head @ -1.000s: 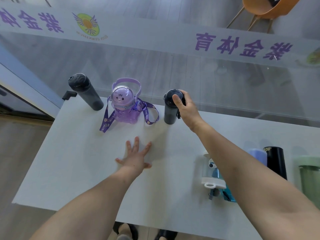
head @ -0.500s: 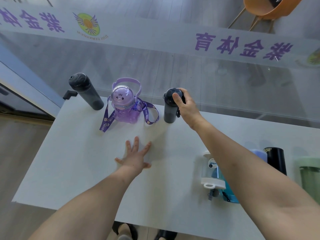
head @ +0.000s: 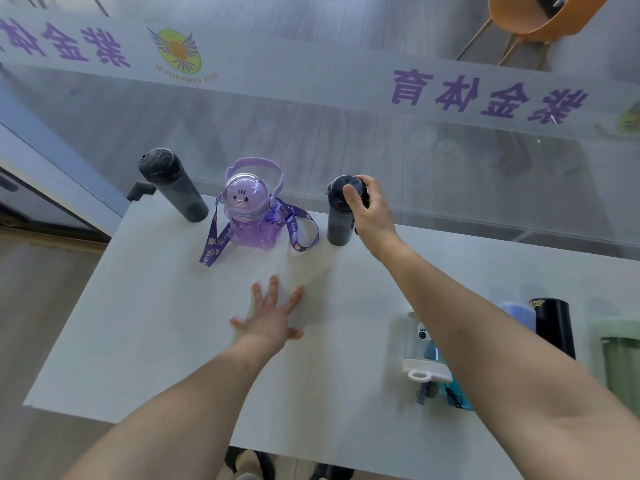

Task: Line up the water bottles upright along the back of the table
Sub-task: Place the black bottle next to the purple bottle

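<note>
Three bottles stand upright along the back of the white table [head: 145, 341]: a tall dark grey bottle [head: 173, 185] at the left, a purple bear-shaped bottle [head: 251, 209] with a lanyard, and a short dark grey bottle [head: 338, 220]. My right hand [head: 370, 213] grips the cap of the short dark bottle. My left hand [head: 273, 317] lies flat on the table, fingers spread, holding nothing. At the right, partly hidden by my right forearm, are a clear bottle with a white cap [head: 420, 348], a pale purple bottle [head: 517, 315], a black bottle [head: 554, 327] and a green bottle [head: 620, 362].
A glass wall [head: 346, 140] with purple lettering runs directly behind the table's back edge. An orange chair [head: 533, 19] stands beyond the glass. The table's left edge drops to a wooden floor. Shoes show under the front edge.
My right hand has shifted the short dark bottle slightly toward the back edge and stays on its cap. The left hand has not moved.
</note>
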Demonstrator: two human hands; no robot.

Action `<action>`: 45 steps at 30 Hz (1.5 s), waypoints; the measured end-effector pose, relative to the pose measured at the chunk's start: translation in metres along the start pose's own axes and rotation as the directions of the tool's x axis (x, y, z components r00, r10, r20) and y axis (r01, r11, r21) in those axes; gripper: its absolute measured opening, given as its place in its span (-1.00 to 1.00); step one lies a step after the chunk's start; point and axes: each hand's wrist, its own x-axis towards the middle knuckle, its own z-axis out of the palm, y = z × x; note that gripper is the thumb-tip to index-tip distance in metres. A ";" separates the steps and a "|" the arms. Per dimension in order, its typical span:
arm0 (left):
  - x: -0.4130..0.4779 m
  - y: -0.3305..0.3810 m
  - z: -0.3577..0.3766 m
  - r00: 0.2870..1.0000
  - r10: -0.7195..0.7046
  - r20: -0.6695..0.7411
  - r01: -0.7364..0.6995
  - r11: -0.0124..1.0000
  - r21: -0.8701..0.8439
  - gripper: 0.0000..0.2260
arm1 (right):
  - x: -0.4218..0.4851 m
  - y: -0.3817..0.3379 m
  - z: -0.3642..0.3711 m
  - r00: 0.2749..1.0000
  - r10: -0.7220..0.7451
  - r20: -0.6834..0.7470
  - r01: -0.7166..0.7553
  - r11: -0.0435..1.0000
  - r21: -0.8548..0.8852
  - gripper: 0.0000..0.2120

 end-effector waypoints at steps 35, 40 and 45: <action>0.001 0.001 0.000 1.000 -0.003 0.016 0.002 1.000 0.019 -0.12 | -0.025 -0.010 -0.034 0.998 0.051 -0.029 -0.051 0.999 0.016 -0.39; -0.001 0.000 -0.002 1.000 0.004 0.019 -0.005 1.000 0.028 -0.11 | -0.097 -0.003 -0.087 0.991 -0.064 -0.117 0.048 0.989 -0.137 -0.77; -0.007 0.013 -0.001 0.999 0.033 -0.010 -0.033 0.998 0.053 -0.22 | -0.168 0.024 -0.138 0.996 -0.074 0.047 0.087 0.904 -0.418 -0.78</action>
